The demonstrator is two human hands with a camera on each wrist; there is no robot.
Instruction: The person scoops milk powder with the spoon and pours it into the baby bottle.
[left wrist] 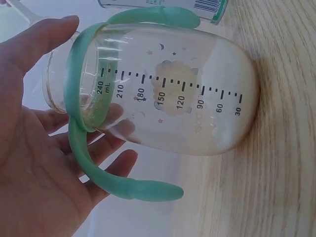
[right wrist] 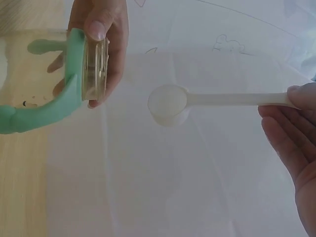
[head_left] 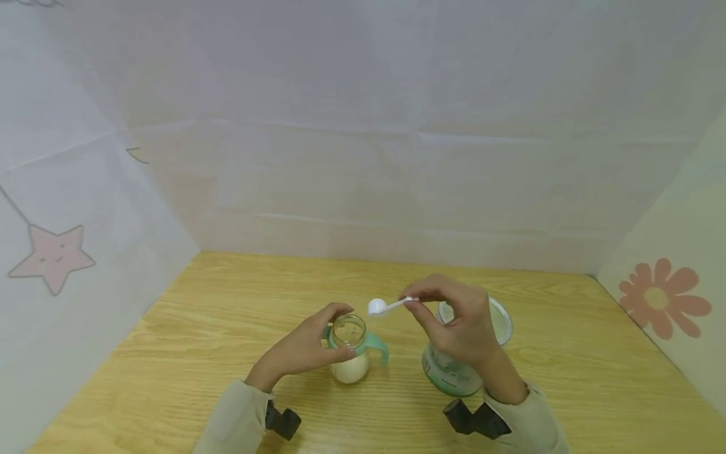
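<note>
We see the left hand (head_left: 309, 343) curled round the neck of the bottle (head_left: 353, 372), upright over the tabletop (head_left: 255, 284) between its left and right edges, well in from the far edge. The right hand (head_left: 462, 321) pinches the scoop (head_left: 377, 308) by its handle, bowl above and right of the bottle's mouth; the can (head_left: 450, 376) stands nearer the right edge.

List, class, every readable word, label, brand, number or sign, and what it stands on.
"240 mL": baby bottle
"210": baby bottle
"180": baby bottle
"150": baby bottle
"120": baby bottle
"90": baby bottle
"60": baby bottle
"30": baby bottle
Faint lettering beside the bottle's "90": too blurred to read.
Print and barcode on the green-and-white can: too small to read.
</note>
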